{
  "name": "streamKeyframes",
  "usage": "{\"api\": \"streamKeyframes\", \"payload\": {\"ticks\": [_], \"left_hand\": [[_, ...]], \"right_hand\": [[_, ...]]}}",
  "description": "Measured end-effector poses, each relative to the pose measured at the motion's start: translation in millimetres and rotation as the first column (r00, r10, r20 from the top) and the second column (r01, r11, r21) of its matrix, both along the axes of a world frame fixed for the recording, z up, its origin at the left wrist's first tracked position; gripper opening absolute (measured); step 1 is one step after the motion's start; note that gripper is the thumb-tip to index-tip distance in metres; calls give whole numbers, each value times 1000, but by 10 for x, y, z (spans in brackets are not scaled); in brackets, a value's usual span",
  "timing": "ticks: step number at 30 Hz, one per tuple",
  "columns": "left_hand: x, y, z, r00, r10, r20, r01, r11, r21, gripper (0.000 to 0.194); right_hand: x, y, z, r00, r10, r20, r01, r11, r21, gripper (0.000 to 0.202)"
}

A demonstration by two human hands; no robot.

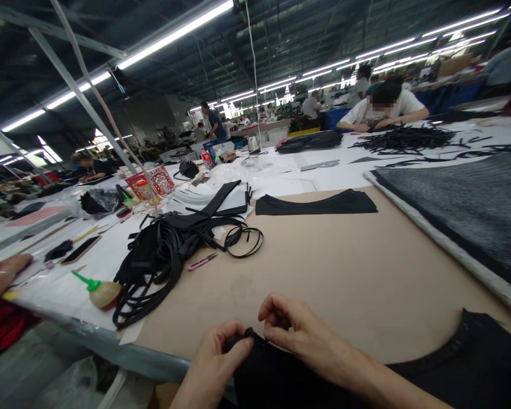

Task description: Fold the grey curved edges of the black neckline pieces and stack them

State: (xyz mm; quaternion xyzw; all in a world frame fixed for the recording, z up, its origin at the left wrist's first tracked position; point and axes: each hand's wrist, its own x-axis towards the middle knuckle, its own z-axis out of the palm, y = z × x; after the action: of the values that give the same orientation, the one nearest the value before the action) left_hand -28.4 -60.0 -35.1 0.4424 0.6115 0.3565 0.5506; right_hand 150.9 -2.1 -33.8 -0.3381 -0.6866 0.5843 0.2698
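Note:
My left hand (219,355) pinches the edge of a black fabric piece (276,378) between thumb and fingers at the near edge of the table. Close beside it on the right, my right hand (293,326) hovers over the same edge. Its fingers are curled, with a gap between index finger and thumb, and I see nothing held there. The lower part of the fabric runs out of the frame. Another black fabric piece (464,363) with a curved edge lies to the right, partly behind my right forearm.
Brown board (323,272) covers the work area. A tangle of black straps (162,267), pink thread snips (202,262) and a green-nozzled oil bottle (102,292) lie left. Beyond is a curved black piece (315,203). A co-worker's hand (12,264) shows far left; another person (383,108) works opposite.

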Motion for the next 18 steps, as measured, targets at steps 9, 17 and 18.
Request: {"api": "streamKeyframes", "payload": {"ticks": [9, 17, 18], "left_hand": [[-15, -21, 6, 988, 81, 131, -74, 996, -55, 39], [-19, -51, 21, 980, 100, 175, -76, 988, -135, 40], [-18, -49, 16, 980, 112, 166, -90, 987, -134, 40]], "right_hand": [[-13, -57, -2, 999, 38, 12, -38, 999, 23, 24], [-17, -44, 8, 999, 50, -12, -50, 999, 1, 18], [-15, -60, 36, 999, 33, 29, -34, 998, 46, 15]]}}
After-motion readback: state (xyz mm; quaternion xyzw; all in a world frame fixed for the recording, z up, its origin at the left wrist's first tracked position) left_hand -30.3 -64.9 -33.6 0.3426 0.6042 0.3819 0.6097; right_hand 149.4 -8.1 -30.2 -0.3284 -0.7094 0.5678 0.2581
